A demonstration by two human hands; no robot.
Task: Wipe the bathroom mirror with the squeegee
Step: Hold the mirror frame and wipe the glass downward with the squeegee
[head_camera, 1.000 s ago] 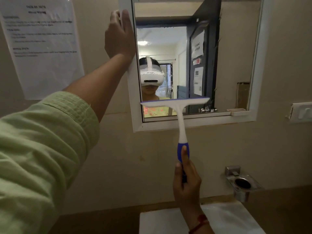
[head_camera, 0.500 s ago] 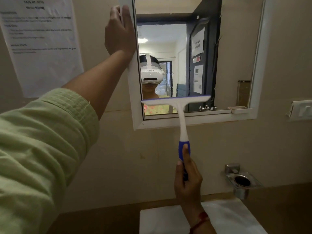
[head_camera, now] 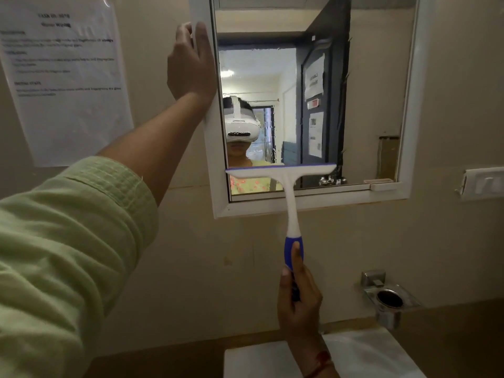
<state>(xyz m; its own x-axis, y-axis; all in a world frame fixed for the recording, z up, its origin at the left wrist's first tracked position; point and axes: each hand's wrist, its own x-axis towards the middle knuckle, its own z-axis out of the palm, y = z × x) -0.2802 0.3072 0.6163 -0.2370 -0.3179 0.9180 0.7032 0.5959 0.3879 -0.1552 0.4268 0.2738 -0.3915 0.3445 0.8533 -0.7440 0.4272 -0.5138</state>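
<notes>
The bathroom mirror [head_camera: 376,91] hangs on the beige wall in a white frame [head_camera: 311,204]. A white squeegee [head_camera: 281,171] with a blue grip has its blade lying level across the lower left part of the glass, and its stem crosses the bottom frame. My right hand [head_camera: 298,305] grips the blue handle from below, thumb stretched up along it. My left hand [head_camera: 191,64] rests flat against the frame's left edge with straight fingers. Faint streaks show on the glass above the blade.
A printed paper notice [head_camera: 65,77] is taped to the wall left of the mirror. A switch plate [head_camera: 482,184] sits at the right edge. Below right is a metal holder [head_camera: 390,298], and a white surface [head_camera: 368,356] lies under my right wrist.
The squeegee blade has slid a little lower on the glass, toward the bottom frame. My left hand has stayed on the frame's left edge.
</notes>
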